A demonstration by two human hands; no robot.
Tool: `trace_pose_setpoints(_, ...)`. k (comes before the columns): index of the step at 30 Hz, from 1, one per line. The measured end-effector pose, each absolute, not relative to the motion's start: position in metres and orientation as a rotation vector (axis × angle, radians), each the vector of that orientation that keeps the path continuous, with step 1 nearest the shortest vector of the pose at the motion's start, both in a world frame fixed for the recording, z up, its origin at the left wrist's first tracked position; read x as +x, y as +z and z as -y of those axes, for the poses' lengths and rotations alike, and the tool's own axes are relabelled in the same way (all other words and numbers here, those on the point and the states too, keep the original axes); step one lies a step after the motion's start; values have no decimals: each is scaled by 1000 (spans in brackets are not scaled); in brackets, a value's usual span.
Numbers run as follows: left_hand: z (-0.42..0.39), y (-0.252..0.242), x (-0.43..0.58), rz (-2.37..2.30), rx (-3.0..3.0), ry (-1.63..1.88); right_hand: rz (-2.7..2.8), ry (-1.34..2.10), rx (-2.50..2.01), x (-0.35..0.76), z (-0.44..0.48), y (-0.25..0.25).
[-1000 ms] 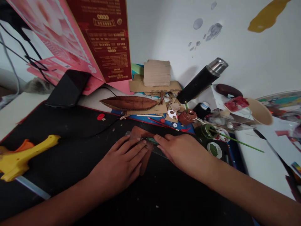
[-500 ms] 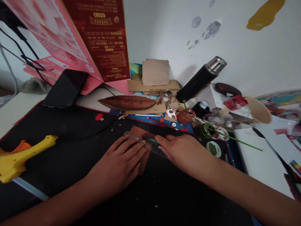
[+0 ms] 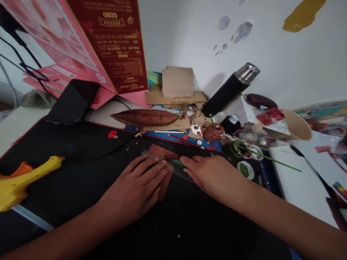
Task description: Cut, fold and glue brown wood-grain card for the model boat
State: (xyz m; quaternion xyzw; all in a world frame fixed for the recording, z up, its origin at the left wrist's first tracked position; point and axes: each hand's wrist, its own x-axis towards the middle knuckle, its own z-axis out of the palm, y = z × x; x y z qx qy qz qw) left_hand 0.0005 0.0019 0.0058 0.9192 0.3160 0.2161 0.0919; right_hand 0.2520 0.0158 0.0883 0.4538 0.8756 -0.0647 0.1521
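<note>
My left hand (image 3: 142, 180) lies flat with its fingers stretched out, pressing a clear plastic strip, like a ruler (image 3: 184, 176), onto a brown painted piece of cardboard (image 3: 165, 186). My right hand (image 3: 207, 172) is closed around a slim green craft knife (image 3: 176, 162). The knife's tip points left and meets the brown piece beside my left fingertips; the exact contact is too small to make out. Part of the brown piece is hidden under my left hand. All of this rests on a black mat (image 3: 114, 151).
A yellow glue gun (image 3: 24, 180) lies at the left. Behind the mat are a brown boat-shaped piece (image 3: 145, 117), cardboard scraps (image 3: 177, 82) and a leaning black thermos (image 3: 227, 90). Brown paint (image 3: 214, 133) and green paint (image 3: 235, 148) jars, with brushes, stand at the right.
The whole view has shifted very slightly. Both hands, the craft knife and the brown piece keep nearly the same places relative to each other.
</note>
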Motion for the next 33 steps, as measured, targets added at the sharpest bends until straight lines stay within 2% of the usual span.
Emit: trace_pose_setpoints(33,-1,5,0,-949,2725,633,-2533,-207,1346,242,-24,85)
